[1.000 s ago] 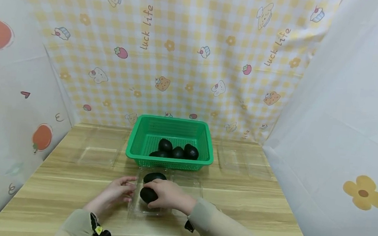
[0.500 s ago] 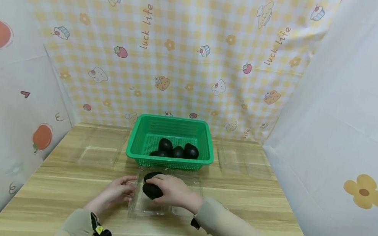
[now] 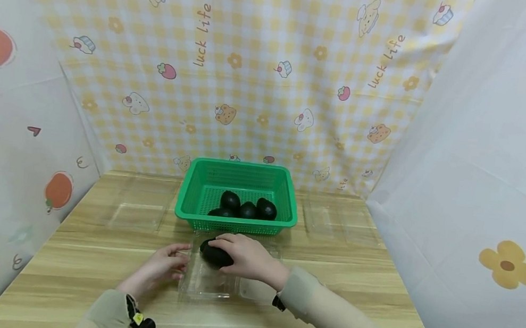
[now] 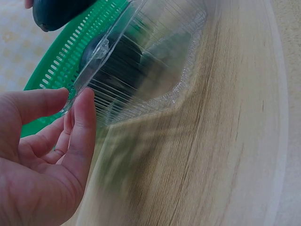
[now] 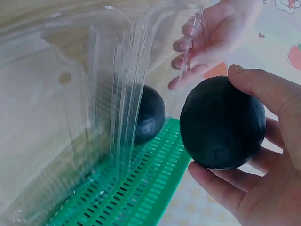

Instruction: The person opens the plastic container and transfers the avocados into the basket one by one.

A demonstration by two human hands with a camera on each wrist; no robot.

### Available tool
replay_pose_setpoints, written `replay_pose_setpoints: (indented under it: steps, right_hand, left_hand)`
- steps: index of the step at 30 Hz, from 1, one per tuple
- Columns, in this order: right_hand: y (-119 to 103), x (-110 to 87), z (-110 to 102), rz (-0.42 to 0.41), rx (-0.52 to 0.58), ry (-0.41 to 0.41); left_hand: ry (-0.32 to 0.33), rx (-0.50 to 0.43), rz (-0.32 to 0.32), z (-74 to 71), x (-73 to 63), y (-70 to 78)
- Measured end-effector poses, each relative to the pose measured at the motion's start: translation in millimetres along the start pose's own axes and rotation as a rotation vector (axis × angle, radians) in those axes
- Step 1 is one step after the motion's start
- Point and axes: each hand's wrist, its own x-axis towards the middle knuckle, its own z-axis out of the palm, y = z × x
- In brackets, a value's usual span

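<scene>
My right hand [image 3: 253, 259] grips a dark, egg-shaped avocado [image 5: 223, 125] between thumb and fingers, above the clear plastic clamshell container [image 3: 206, 287]. A second dark avocado [image 4: 115, 59] lies inside that container, toward its far end; in the head view the held one mostly covers it. At the container's left side, my left hand [image 3: 163, 266] pinches the rim between thumb and forefinger, as the left wrist view shows. The container's lid [image 3: 256, 290] lies opened out to the right, partly hidden under my right forearm and hand.
Just behind the container stands a green perforated basket [image 3: 237, 222] with several dark avocados [image 3: 230, 201] in it. Another clear container [image 3: 137, 217] lies at the back left and one more clear container [image 3: 333, 230] at the back right. Patterned cloth [image 3: 264, 148] hangs behind the wooden table.
My right hand has carried the avocado away from me and slightly right, over the far part of the container, near the other avocado. My left hand has stayed at the rim.
</scene>
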Motion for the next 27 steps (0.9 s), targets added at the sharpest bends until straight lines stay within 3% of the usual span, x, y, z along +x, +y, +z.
replay_pose_setpoints:
  steps: [27]
  right_hand:
    - [29.1, 8.2, -32.6, 0.018, -0.023, 0.008]
  left_hand:
    - [-0.005, -0.001, 0.013, -2.5, 1.1, -2.0]
